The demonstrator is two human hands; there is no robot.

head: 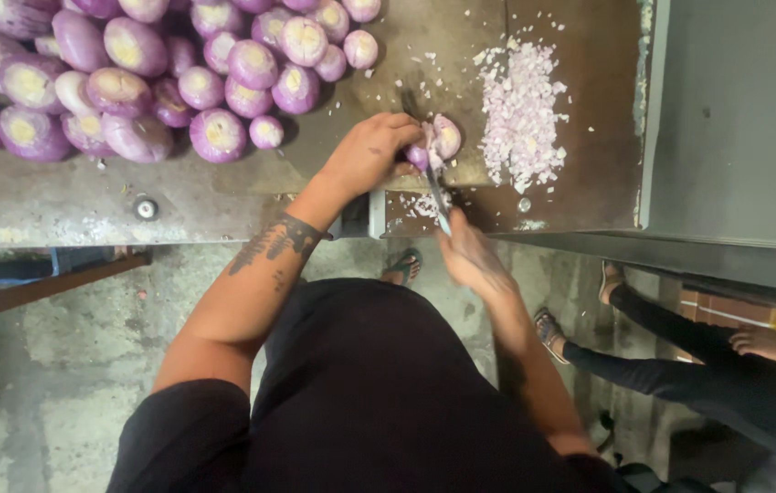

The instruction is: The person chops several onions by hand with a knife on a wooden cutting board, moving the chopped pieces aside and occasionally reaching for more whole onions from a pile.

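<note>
At the far left of the worn grey metal desk [59, 196] lies a big heap of peeled purple onions [132, 73], their tops trimmed flat. To the right of the heap, the person's left hand [368, 157] rests on the desk with its fingers curled over a peeled purple onion half [445, 135], pinning it in place on the brown, stained part of the desk. Just right of that, the right hand [470, 256] is wrapped tight round the handle of a steel-bladed kitchen knife [436, 190], whose blade runs away from the person and meets the pinned onion. So the work in hand looks to be chopping: this onion is being cut small. I'd judge the next stroke calls for the left fingertips to stay tucked back from the edge while the blade comes down close beside them. Further right sits a pile of finely chopped pale onion pieces [523, 114], with stray bits scattered about it. At the near right, below the desk, another person's dark-clad legs [680, 361] stretch across the concrete floor.
</note>
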